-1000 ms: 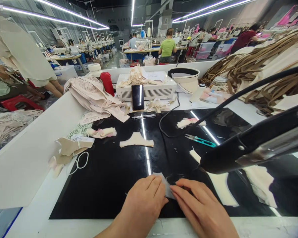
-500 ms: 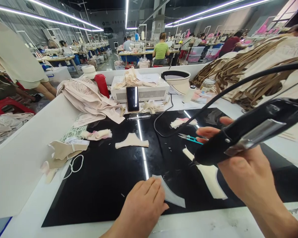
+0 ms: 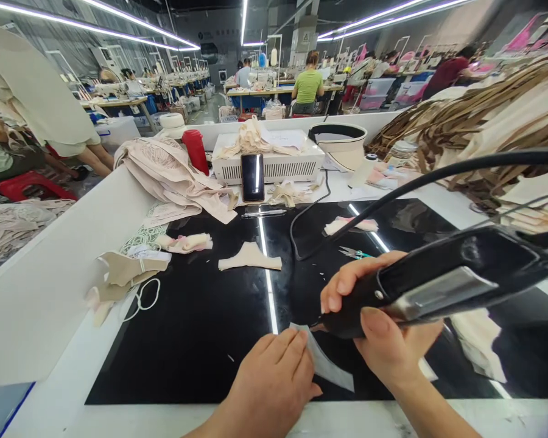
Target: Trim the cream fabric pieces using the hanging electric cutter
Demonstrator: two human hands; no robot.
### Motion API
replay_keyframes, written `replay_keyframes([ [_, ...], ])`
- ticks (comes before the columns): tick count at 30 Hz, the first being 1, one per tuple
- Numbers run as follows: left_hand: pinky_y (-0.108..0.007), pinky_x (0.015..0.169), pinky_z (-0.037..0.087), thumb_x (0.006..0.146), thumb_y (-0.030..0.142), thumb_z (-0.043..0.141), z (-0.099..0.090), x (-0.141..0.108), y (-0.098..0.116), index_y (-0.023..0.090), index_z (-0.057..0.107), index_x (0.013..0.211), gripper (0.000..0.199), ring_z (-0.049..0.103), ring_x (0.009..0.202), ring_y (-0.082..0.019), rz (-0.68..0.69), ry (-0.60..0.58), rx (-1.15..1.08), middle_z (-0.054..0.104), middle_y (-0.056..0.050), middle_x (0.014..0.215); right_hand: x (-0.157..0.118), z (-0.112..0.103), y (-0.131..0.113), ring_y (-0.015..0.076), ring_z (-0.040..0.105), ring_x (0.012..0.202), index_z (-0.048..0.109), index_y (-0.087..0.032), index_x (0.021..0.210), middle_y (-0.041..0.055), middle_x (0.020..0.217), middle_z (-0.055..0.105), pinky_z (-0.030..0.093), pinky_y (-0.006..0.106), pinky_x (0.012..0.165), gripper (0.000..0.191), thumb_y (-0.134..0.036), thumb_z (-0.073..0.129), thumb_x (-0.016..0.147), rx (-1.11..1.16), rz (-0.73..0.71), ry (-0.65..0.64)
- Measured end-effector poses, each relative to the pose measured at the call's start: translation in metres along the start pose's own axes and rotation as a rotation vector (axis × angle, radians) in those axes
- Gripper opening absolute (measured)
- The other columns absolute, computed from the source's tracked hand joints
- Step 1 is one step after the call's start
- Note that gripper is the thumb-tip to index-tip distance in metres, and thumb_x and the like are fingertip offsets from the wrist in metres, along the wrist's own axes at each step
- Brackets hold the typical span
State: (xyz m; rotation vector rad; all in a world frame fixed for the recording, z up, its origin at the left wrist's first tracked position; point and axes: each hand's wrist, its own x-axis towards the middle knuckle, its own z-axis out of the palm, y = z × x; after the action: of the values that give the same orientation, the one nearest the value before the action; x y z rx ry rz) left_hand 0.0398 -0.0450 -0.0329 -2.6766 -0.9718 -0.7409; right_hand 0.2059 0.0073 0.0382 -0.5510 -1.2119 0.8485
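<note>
My left hand [image 3: 274,371] presses down, fingers together, on a curved, thin grey-white fabric piece [image 3: 329,365] on the black mat [image 3: 164,340]. Its covered end lies under my fingers. A black corded handheld tool [image 3: 420,280] with a metal lever is in my right hand [image 3: 393,340], fingers and thumb wrapped round the body. The tool's narrow tip is beside my left fingertips, at the piece's upper edge; whether it touches cannot be made out. Cream fabric pieces [image 3: 477,340] lie partly hidden beyond my right wrist. Another cream piece [image 3: 250,257] lies flat mid-mat.
Thread snips [image 3: 354,252] and a pen [image 3: 263,213] lie on the mat. A phone [image 3: 252,177] leans against a white vented box [image 3: 274,167]. The tool's black cable [image 3: 393,188] arches across the right. Fabric [image 3: 168,176] is heaped at left. Other people work behind.
My right hand has brought the tool left and down, from the cream piece to the grey-white piece. My left hand stays on that piece. The view has turned slightly.
</note>
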Motion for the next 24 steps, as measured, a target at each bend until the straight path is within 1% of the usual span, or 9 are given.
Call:
replay_keyframes([
  [2, -0.031, 0.089, 0.051, 0.111, 0.044, 0.041, -0.0006, 0.0001, 0.0001, 0.014, 0.068, 0.110, 0.040, 0.069, 0.113, -0.018, 0.003, -0.001, 0.006, 0.076, -0.003, 0.119, 0.0000, 0.0024, 0.0032, 0.0165, 0.061, 0.062, 0.060, -0.029, 0.116, -0.0012, 0.086, 0.062, 0.052, 0.033, 0.051, 0.033, -0.033, 0.079, 0.089, 0.005, -0.008, 0.029],
  [6, -0.030, 0.089, 0.051, 0.111, 0.043, 0.040, -0.0024, 0.0020, -0.0006, 0.014, 0.068, 0.108, 0.040, 0.069, 0.113, -0.017, 0.012, -0.012, 0.016, 0.076, -0.003, 0.120, 0.0000, 0.0019, 0.0047, 0.0166, 0.061, 0.062, 0.061, -0.027, 0.113, -0.0013, 0.084, 0.062, 0.052, 0.033, 0.051, 0.028, -0.032, 0.076, 0.090, -0.013, -0.015, 0.016],
  [10, -0.030, 0.089, 0.050, 0.111, 0.043, 0.039, -0.0030, 0.0034, -0.0005, 0.014, 0.067, 0.108, 0.040, 0.069, 0.113, -0.017, 0.010, -0.024, 0.024, 0.076, -0.003, 0.120, -0.0021, -0.0006, 0.0051, 0.0166, 0.061, 0.063, 0.062, -0.027, 0.110, -0.0011, 0.086, 0.062, 0.052, 0.033, 0.053, 0.024, -0.030, 0.075, 0.090, -0.038, -0.023, 0.027],
  [17, -0.031, 0.092, 0.049, 0.110, 0.044, 0.043, -0.0024, 0.0006, 0.0003, 0.014, 0.067, 0.114, 0.039, 0.067, 0.117, -0.018, 0.018, -0.061, 0.030, 0.075, -0.003, 0.124, -0.0030, -0.0006, 0.0058, 0.0170, 0.061, 0.064, 0.062, -0.027, 0.111, -0.0008, 0.086, 0.061, 0.052, 0.033, 0.054, 0.025, -0.032, 0.076, 0.090, -0.034, -0.012, 0.041],
  [20, -0.031, 0.092, 0.049, 0.111, 0.044, 0.041, -0.0016, 0.0000, 0.0006, 0.014, 0.067, 0.111, 0.040, 0.068, 0.116, -0.018, 0.008, -0.038, 0.017, 0.075, -0.003, 0.123, -0.0047, 0.0015, 0.0053, 0.0178, 0.060, 0.064, 0.062, -0.029, 0.110, -0.0006, 0.085, 0.060, 0.051, 0.035, 0.055, 0.024, -0.034, 0.075, 0.091, -0.057, 0.010, 0.067],
  [24, -0.031, 0.091, 0.050, 0.111, 0.043, 0.038, 0.0000, 0.0001, 0.0005, 0.014, 0.069, 0.108, 0.042, 0.069, 0.113, -0.018, 0.001, 0.003, 0.005, 0.077, -0.004, 0.120, -0.0058, 0.0022, 0.0058, 0.0189, 0.059, 0.062, 0.055, -0.032, 0.117, -0.0019, 0.081, 0.061, 0.050, 0.036, 0.055, 0.031, -0.035, 0.074, 0.093, -0.119, 0.020, 0.102],
])
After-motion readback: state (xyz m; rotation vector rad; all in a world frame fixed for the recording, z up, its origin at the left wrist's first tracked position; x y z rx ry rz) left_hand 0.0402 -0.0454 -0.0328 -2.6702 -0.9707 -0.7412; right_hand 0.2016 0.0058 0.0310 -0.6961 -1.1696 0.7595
